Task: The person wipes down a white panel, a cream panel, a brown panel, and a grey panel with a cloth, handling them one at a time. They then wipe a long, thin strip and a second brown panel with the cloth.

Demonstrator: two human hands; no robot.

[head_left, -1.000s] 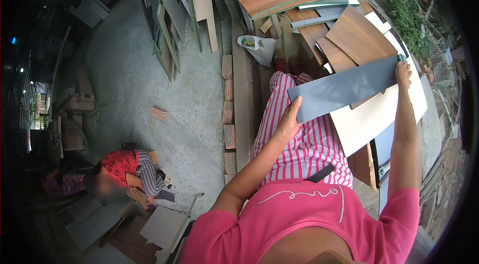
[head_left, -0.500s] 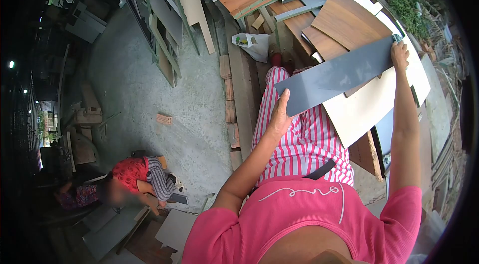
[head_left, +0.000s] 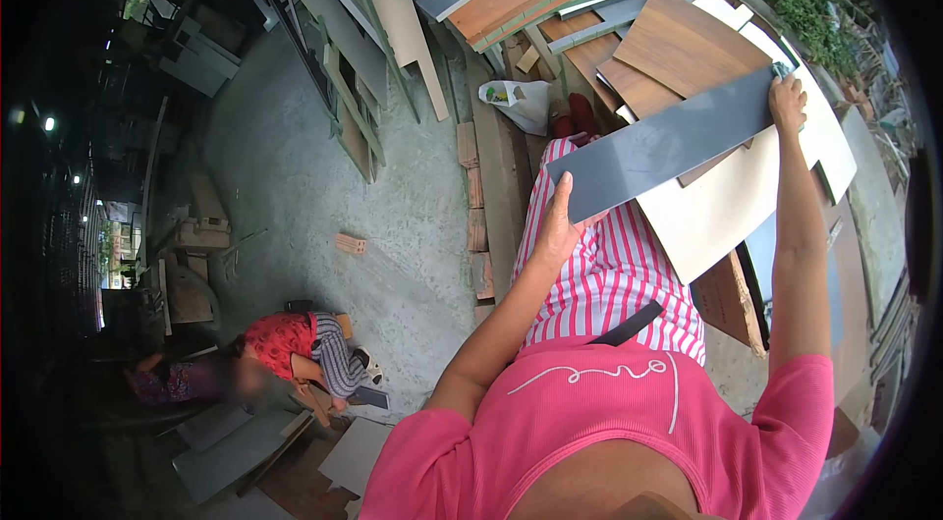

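A long dark grey board lies slanted across my lap, over the pile beside me. My left hand grips its near left end, thumb on the top face and fingers underneath. At the far right end, my right hand is closed on a small blue-green rag against the board's edge. Most of the rag is hidden by the fingers. Under the board are a cream sheet and brown wood-grain boards.
A white bag stands by my feet. Bricks line the ledge, and one brick lies on the concrete floor. Panels lean at the upper left. Two people, one in a red top, are low at the lower left among boards.
The view has shifted a little, so the surroundings sit farther right. Both hands stay at the same ends of the board, with little visible movement.
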